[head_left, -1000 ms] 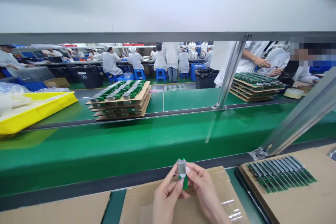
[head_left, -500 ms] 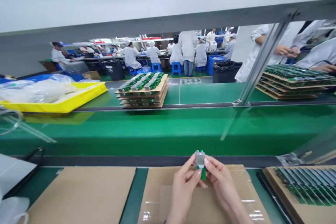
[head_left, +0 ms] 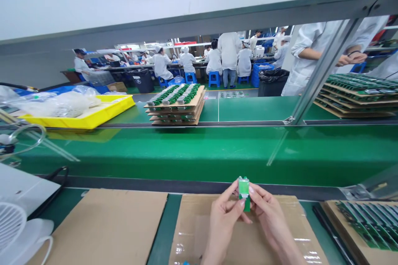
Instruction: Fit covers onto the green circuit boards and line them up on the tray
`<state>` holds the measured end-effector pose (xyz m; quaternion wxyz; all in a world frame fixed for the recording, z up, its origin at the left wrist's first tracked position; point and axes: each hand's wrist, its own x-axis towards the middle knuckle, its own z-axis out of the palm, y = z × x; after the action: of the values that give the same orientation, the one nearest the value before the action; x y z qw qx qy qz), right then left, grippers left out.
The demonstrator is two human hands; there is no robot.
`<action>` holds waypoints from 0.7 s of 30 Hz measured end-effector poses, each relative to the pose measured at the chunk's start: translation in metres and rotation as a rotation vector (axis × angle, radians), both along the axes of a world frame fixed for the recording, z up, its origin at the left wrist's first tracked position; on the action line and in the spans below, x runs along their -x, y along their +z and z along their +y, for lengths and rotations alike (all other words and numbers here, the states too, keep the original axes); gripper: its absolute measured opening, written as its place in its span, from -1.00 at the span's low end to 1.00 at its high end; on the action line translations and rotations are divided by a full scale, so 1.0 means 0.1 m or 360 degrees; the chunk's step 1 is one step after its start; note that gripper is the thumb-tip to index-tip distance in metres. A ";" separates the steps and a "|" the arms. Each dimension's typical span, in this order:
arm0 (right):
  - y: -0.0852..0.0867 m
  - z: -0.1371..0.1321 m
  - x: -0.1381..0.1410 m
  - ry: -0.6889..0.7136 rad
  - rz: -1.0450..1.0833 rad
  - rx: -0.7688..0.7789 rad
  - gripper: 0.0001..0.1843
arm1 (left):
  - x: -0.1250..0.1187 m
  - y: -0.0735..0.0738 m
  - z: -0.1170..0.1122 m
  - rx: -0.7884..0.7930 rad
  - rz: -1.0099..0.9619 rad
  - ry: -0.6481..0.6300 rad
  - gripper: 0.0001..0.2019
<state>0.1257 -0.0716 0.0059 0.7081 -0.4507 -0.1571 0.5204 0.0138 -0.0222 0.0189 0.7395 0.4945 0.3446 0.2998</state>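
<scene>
A small green circuit board with a screen (head_left: 244, 187) is pinched between my two hands, above a taped cardboard sheet (head_left: 189, 232). Its screen shows bright green, and bare green board sticks out below it. My left hand (head_left: 224, 219) is closed on the board's left side, with the thumb near the lower end of the screen. From the right, my right hand (head_left: 269, 215) grips the opposite edge between thumb and fingers. Parts of the board are hidden behind my fingertips.
Rows of circuit boards (head_left: 370, 223) lie on cardboard at right. Cardboard (head_left: 102, 223) and a white fan (head_left: 18, 232) are at left. Beyond the green belt (head_left: 199, 153) stand stacked boards (head_left: 177, 105), a yellow tray (head_left: 93, 120) and a metal post (head_left: 326, 70). A co-worker stands behind.
The screen has turned from grey to bright green. The whole view has shifted, so things appear further right. Both hands keep their hold on the board.
</scene>
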 end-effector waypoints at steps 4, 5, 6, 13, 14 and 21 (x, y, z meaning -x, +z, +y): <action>0.00 0.00 -0.01 0.0014 0.0005 -0.0007 -0.63 | 0.00 -0.01 0.00 0.0024 -0.0020 -0.0005 -0.16; 0.00 0.00 -0.01 0.0020 0.0005 -0.0009 -0.63 | 0.00 -0.01 -0.01 0.0030 -0.0026 -0.0004 -0.16; 0.01 0.00 -0.01 0.0025 0.0006 -0.0010 -0.62 | 0.00 -0.01 -0.01 0.0034 -0.0031 -0.0002 -0.15; 0.02 -0.01 0.00 0.0022 0.0007 -0.0001 -0.59 | -0.01 -0.02 -0.02 0.0022 -0.0024 -0.0005 -0.18; 0.01 -0.02 0.00 0.0026 0.0010 0.0002 -0.59 | -0.01 -0.02 -0.02 0.0017 -0.0019 -0.0004 -0.18; 0.00 -0.01 0.01 0.0004 0.0021 -0.0003 -0.59 | 0.00 -0.02 -0.02 0.0006 0.0009 -0.0008 -0.17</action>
<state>0.1246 -0.0726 0.0064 0.7087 -0.4465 -0.1536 0.5242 0.0138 -0.0243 0.0174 0.7402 0.4949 0.3461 0.2957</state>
